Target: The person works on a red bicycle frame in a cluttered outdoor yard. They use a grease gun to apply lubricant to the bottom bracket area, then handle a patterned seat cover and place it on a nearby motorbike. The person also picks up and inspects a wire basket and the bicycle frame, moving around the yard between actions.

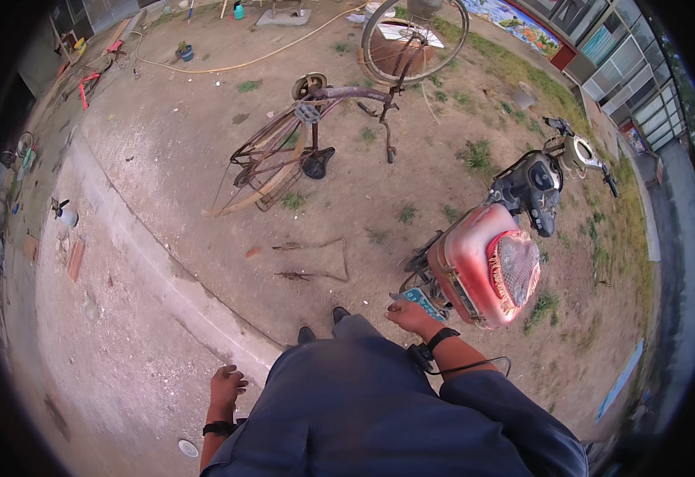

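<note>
Near the bottom left, my left hand [227, 388] hangs empty beside my body, fingers loosely curled and apart. My right hand [407, 318] is closed beside the rear licence plate [421, 305] of a scooter [538, 187]; what it holds, if anything, is too small to make out. Behind the plate sits the scooter's red rear box [472, 274] with a frayed mesh pad [516, 266] on it. A bent metal wire frame [345, 258] lies on the dirt ahead of my feet.
A rusty bicycle frame [307, 143] lies ahead, a wheel [367, 52] raised at its far end. A concrete strip [156, 254] crosses at left, beside a small white container [67, 217]. A long hose [228, 67] runs across the back. Glazed buildings [617, 71] line the right.
</note>
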Demonstrator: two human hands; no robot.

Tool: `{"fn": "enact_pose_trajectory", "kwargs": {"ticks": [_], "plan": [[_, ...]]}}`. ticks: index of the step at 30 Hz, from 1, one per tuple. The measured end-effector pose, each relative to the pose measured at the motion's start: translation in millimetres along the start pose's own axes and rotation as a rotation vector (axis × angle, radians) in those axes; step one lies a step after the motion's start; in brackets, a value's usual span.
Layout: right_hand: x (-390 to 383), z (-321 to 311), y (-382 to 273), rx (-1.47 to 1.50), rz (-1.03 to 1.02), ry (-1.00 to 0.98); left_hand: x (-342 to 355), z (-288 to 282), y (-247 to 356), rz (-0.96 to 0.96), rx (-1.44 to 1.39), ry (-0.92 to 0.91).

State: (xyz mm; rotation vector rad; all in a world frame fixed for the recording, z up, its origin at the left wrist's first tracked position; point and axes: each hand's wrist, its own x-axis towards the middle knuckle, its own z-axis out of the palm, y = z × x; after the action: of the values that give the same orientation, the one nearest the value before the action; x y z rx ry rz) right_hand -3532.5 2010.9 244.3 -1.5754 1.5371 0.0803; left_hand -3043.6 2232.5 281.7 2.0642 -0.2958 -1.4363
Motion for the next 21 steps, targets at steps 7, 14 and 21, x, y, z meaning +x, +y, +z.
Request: {"fn": "enact_pose_trajectory", "kwargs": {"ticks": [7, 14, 21], "plan": [[12, -18, 25, 0.218, 0.130, 0.086, -10, 19, 13, -0.011, 0.005, 0.006], [14, -32, 39, 0.341, 0.171, 0.136, -1, 47, 40, 0.023, 0.015, -0.019], [15, -30, 64, 0.297, 0.232, 0.089, -1, 58, 40, 0.000, 0.008, -0.018]]}}
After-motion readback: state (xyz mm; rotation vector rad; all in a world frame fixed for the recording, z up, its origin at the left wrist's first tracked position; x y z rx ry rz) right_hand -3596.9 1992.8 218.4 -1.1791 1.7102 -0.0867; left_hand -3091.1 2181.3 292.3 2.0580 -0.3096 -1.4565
